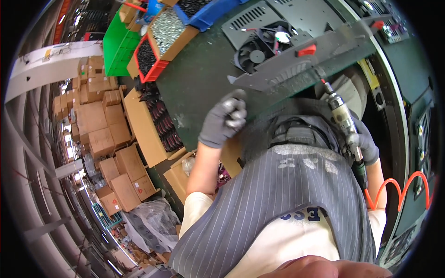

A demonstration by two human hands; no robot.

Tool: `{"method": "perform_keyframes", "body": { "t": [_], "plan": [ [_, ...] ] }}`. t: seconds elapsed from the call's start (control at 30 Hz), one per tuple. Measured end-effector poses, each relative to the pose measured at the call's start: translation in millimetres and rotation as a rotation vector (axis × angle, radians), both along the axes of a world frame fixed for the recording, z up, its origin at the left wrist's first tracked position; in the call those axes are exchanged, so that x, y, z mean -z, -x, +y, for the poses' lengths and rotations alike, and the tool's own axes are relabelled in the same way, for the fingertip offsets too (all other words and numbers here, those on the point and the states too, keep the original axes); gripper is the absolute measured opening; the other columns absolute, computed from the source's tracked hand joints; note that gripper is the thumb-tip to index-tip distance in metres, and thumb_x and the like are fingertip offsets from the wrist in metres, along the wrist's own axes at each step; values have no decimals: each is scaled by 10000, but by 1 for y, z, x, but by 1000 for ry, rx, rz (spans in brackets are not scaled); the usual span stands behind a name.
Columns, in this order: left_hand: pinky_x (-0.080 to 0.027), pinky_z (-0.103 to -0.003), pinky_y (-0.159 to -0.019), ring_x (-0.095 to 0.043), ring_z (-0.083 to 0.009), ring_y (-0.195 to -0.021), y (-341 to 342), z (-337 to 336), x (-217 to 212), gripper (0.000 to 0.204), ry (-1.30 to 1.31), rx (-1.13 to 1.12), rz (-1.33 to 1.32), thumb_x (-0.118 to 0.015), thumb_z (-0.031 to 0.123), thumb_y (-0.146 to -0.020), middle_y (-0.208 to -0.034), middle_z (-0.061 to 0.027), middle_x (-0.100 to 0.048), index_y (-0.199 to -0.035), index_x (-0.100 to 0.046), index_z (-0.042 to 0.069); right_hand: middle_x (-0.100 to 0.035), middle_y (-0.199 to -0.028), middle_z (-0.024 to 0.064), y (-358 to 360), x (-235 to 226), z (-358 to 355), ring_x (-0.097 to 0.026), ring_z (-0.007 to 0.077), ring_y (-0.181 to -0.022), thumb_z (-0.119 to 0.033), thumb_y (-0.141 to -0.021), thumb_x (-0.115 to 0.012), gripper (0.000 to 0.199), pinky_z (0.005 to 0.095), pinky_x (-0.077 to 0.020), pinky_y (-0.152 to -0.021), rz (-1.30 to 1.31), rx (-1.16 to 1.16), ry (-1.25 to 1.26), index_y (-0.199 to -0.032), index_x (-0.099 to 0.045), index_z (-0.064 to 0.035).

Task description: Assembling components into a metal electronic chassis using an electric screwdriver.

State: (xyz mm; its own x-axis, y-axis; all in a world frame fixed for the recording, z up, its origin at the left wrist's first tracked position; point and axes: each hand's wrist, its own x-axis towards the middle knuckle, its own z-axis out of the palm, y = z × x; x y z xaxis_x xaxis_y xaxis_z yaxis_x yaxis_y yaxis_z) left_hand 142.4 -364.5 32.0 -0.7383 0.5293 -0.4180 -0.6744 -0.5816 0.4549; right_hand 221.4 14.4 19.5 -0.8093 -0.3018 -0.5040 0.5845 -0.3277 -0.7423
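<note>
My right hand (366, 144), in a dark grey glove, is wrapped round a pneumatic screwdriver (342, 115). Its bit points up toward the near edge of a grey sheet-metal panel (333, 53); whether they touch I cannot tell. An orange coiled air hose (398, 185) runs from the tool's rear end. My left hand (223, 119), gloved too, is held over the table's near edge with fingers curled in; what it may hold is hidden. Beyond it, a black cooling fan (256, 56) sits against the panel, which bears a red piece (306, 50).
On the dark green table (194, 78) stand a red bin (157, 69) of dark small parts, a carton (178, 39) of silvery screws and a blue bin (211, 18). A green crate (115, 46) and an open carton (141, 125) lie left. Stacked cardboard boxes (104, 134) fill the floor beyond.
</note>
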Motion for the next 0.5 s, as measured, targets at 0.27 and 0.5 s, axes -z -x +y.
{"method": "perform_keyframes", "body": {
  "t": [0.27, 0.5],
  "plan": [
    [-334, -146, -414, -411, -47, -568, 15, 127, 17, 276, -211, 145, -118, -484, 235, -960, -815, -14, -584, -1143, -532, 34, -572, -946, 45, -12, -57, 2, -525, 122, -834, -273, -551, -795, 775, 257, -431, -769, 128, -272, -102, -1201, -501, 31],
    [-326, -151, -395, -408, -45, -514, 33, 179, -3, 279, 82, 194, 93, -494, 263, -957, -726, 17, -553, -1083, -553, 21, -572, -949, 50, -29, -49, 18, -520, 132, -842, -310, -564, -791, 774, 263, -428, -788, 170, -108, -159, -1200, -504, 27]
  ]
}}
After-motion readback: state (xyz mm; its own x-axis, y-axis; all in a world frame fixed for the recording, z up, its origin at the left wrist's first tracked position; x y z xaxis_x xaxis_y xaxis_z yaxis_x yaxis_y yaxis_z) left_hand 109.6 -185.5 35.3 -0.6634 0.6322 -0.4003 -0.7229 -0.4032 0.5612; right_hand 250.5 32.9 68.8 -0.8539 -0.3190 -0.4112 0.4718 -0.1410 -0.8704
